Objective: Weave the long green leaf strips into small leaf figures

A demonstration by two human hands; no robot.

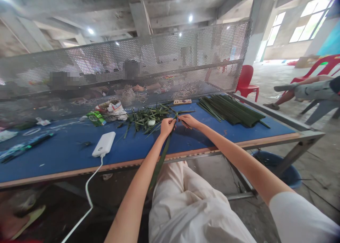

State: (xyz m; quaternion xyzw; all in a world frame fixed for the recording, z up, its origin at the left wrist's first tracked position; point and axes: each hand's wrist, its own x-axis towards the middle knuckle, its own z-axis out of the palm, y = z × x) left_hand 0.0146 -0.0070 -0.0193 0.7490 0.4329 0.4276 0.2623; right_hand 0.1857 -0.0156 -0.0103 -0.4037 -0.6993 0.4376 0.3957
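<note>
Leaf strip (162,156), long and green, hangs from the left hand (167,127) over the front edge of the blue surface (66,154) and down beside the person's cream trousers (183,207). Left fingers (173,120) pinch its upper end. Right hand (187,121) sits just beside the left; its fingers (180,117) are pressed together near thin green strands (186,111), exact grip partly hidden.

Loose heap of green leaves (145,120) lies toward the back edge, just left of the hands, with a small white round object (151,122) among it. Bundle of long dark-green strips (231,110) lies near the back right corner. White power bank (104,144) rests left of the hands, its white cable (87,190) running over the front edge. Crumpled plastic bag (111,110) and green packet (96,118) sit near the back edge. Perforated metal screen (148,55) stands along that edge. Red plastic chair (247,82) stands beyond the back right corner; a seated person's leg (300,91) shows at far right.
</note>
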